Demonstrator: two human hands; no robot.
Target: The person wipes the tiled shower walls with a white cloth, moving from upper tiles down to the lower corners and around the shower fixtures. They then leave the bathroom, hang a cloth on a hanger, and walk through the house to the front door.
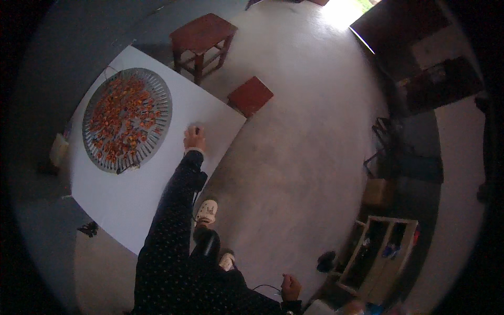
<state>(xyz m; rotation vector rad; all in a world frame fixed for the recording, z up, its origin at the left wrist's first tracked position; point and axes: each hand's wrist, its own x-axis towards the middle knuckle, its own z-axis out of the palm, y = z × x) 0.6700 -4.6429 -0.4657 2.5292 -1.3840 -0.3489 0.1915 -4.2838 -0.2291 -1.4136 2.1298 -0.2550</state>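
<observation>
My left hand [195, 140] is over the white tabletop [210, 113], near its right edge. Its fingers are bent together around a small dark spot, and I cannot make out whether that is an object or a gap. To the left of this hand, a large round grey tray [164, 97] with a slatted rim lies on the table. Many small orange-red pieces [126, 118] are spread across the tray; their kind is too small to tell. Low on the right, my right hand [290, 287] hangs away from the table with curled fingers, and nothing shows in it.
A reddish-brown wooden stool [203, 34] stands beyond the table's far edge. Another red-brown seat [252, 96] is by the table corner. Toward the right wall are a pale cabinet [380, 257], a cardboard-coloured box [378, 191] and a dark folded frame [380, 139]. My shoe [208, 211] is beside the table.
</observation>
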